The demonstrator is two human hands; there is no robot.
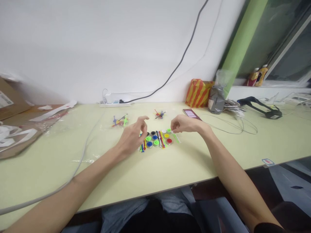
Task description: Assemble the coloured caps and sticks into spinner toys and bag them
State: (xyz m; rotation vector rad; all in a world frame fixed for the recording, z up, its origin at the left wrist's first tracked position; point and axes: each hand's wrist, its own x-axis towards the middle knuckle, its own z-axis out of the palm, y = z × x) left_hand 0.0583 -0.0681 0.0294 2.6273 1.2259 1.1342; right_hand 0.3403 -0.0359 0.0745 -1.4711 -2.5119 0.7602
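Observation:
My left hand (133, 134) hovers at the left end of a neat group of small coloured plastic parts. Its index finger is stretched out, apart from the thumb, and nothing shows between them. Beneath it lie thin coloured sticks (142, 146), partly covered by the fingers. My right hand (183, 123) is closed in a pinch at the upper end of a thin green and white plastic stick (177, 138). Between the hands are round discs, among them a red disc (169, 141), a yellow disc (166, 136) and a blue disc (149, 144). More sticks (160, 139) lie upright between the discs.
Behind the hands are two small assemblies of coloured parts (120, 121) (159, 114). A phone (191, 114) lies near a striped bag (197, 93) and a grey bag (216, 98). A power strip (114, 103) is by the wall; cardboard (12, 106) and a grey cable (81, 160) occupy the left.

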